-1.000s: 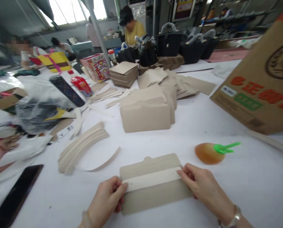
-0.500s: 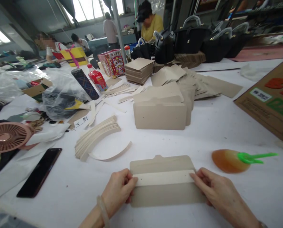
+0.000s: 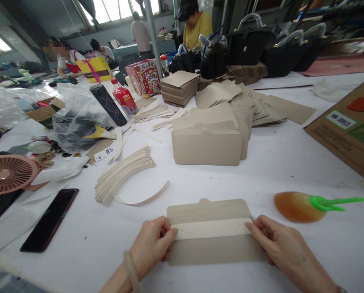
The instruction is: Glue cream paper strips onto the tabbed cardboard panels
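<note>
A grey-beige cardboard panel point(image 3: 212, 250) with rounded corners and a small tab on its far edge lies in front of me. Across its middle runs a cream strip point(image 3: 211, 228). My left hand point(image 3: 153, 242) pinches the strip's left end against the panel's edge, thumb on top. At the other end my right hand point(image 3: 276, 240) does the same, its fingers curled at the panel's right side. Beyond the left hand a fanned stack of cream strips point(image 3: 123, 173) rests on the white table, one loose curved strip point(image 3: 147, 199) beside it. Past the panel stand similar cardboard panels point(image 3: 206, 148), stacked.
To the right lies an amber blob of glue point(image 3: 294, 207) with a green applicator point(image 3: 334, 202). A cardboard box point(image 3: 349, 130) stands at far right. A phone point(image 3: 49, 219) and a pink fan point(image 3: 7, 175) are on the left. Black handbags point(image 3: 246, 47) and co-workers are behind.
Both hands keep their hold on the strip and panel, almost unmoved. The camera view has shifted very slightly. In the background, the co-worker at left has changed posture a little.
</note>
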The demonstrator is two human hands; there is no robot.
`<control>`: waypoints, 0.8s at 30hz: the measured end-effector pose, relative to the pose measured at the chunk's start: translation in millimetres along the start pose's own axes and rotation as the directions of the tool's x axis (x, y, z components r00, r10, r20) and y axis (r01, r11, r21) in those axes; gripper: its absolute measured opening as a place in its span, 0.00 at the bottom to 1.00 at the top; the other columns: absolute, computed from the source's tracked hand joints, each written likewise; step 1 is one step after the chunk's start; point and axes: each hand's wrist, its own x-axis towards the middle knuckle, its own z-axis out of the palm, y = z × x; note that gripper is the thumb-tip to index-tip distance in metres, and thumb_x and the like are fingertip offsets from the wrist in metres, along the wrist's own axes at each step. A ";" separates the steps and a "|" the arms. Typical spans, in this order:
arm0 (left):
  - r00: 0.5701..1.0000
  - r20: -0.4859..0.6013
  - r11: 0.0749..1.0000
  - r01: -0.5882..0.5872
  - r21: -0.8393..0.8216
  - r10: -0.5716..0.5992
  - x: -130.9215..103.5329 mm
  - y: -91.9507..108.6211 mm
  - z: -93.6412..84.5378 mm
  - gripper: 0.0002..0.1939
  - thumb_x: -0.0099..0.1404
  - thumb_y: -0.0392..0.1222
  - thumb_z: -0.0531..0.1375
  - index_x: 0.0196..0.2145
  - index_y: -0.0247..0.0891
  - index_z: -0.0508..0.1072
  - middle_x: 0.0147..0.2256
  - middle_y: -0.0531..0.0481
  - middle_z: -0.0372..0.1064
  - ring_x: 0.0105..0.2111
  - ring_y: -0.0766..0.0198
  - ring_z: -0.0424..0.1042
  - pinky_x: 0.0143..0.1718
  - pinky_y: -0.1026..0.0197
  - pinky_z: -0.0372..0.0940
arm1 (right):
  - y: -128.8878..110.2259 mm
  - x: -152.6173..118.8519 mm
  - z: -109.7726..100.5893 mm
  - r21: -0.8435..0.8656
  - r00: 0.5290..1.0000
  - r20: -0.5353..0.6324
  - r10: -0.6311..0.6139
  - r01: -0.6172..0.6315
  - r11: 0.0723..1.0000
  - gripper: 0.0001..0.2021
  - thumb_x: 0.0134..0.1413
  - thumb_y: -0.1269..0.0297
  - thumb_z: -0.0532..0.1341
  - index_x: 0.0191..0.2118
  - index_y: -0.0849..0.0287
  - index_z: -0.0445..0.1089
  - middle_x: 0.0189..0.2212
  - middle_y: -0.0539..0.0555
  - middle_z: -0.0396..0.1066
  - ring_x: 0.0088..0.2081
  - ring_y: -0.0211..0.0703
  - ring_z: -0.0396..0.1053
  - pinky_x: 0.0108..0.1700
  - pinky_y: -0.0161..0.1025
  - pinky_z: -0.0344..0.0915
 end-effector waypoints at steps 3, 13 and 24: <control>1.000 0.003 1.000 0.006 0.003 -0.006 -0.4 0.4 -0.4 0.15 0.59 0.52 0.54 0.23 0.40 0.61 0.15 0.57 0.64 0.14 0.67 0.65 0.14 0.67 0.54 | -0.1 -0.4 -0.2 -0.009 1.000 0.000 -0.004 0.004 1.000 0.19 0.56 0.47 0.46 0.22 0.53 0.57 0.14 0.48 0.63 0.15 0.41 0.63 0.20 0.36 0.58; 1.000 0.007 1.000 0.014 0.008 -0.015 -0.7 2.1 0.9 0.14 0.58 0.52 0.53 0.23 0.41 0.60 0.15 0.57 0.64 0.13 0.67 0.64 0.14 0.67 0.54 | -2.3 -0.5 -1.2 -0.024 1.000 0.006 0.004 -0.004 1.000 0.19 0.56 0.47 0.45 0.22 0.53 0.57 0.14 0.48 0.63 0.15 0.41 0.64 0.20 0.36 0.58; 0.999 -0.025 0.981 -0.029 0.191 0.034 0.2 2.8 2.0 0.12 0.61 0.49 0.50 0.22 0.42 0.60 0.16 0.56 0.65 0.14 0.65 0.66 0.16 0.65 0.54 | 2.8 2.2 2.1 -0.124 0.998 -0.035 -0.060 0.055 0.991 0.18 0.58 0.50 0.45 0.22 0.53 0.56 0.17 0.49 0.64 0.18 0.42 0.64 0.23 0.36 0.56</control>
